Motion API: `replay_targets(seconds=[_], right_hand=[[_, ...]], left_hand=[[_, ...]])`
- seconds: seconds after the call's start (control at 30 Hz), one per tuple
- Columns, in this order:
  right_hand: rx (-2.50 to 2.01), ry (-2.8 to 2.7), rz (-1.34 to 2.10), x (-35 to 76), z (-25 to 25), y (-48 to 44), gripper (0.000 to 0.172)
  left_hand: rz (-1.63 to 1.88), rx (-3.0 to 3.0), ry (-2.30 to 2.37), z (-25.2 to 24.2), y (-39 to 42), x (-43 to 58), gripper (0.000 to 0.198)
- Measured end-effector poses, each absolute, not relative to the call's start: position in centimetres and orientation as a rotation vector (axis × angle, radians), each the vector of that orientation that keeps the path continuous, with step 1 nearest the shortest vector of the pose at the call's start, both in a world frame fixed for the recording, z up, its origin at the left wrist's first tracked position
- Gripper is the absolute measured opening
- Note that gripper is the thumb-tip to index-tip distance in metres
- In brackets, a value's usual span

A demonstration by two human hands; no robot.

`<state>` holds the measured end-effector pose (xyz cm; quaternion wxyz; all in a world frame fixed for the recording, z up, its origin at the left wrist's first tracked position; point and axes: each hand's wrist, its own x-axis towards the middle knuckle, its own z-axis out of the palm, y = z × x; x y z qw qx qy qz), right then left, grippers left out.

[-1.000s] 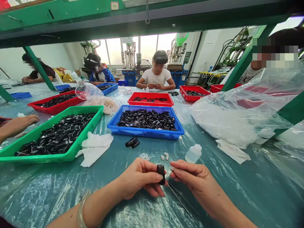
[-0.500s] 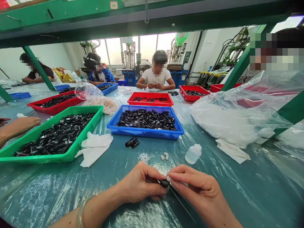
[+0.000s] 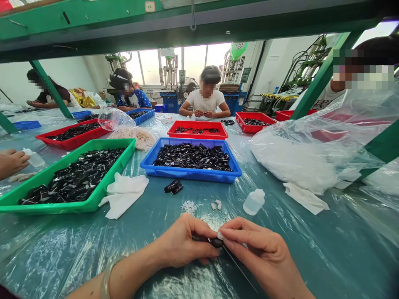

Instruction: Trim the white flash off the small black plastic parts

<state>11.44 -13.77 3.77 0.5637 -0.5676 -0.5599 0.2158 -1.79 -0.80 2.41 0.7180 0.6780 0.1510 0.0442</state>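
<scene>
My left hand [image 3: 183, 243] pinches a small black plastic part [image 3: 216, 242] low over the table. My right hand [image 3: 260, 251] meets it from the right, thumb and forefinger pressing a tiny white piece [image 3: 220, 235] against the part's end, with thin tweezers [image 3: 233, 261] trailing back under the palm. Just beyond my hands lie a few small white pieces [image 3: 216, 204], a scatter of white crumbs [image 3: 189, 205], two loose black parts [image 3: 173, 187] and a small clear squeeze bottle [image 3: 253, 202].
A blue tray [image 3: 190, 173] and a green tray [image 3: 77, 206] of black parts stand ahead. White cloths [image 3: 124, 194] lie beside the green tray. A large plastic bag [image 3: 314, 153] fills the right. Red trays and seated co-workers are farther back; another person's hand [image 3: 11, 162] is at the left edge.
My left hand tipped the black part from upright to lying level and lowered it. My right hand closed in and now presses on its end. The co-worker's hand at left drew back.
</scene>
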Motion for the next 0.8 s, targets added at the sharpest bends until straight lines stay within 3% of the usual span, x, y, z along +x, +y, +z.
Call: replay_targets(seconds=[0.8], right_hand=[[-1.422,-1.614,0.256,11.39,3.38,-13.30,0.025]], left_hand=[[-0.006,1.464,0.451,2.62,-1.09,-1.84,0.023]])
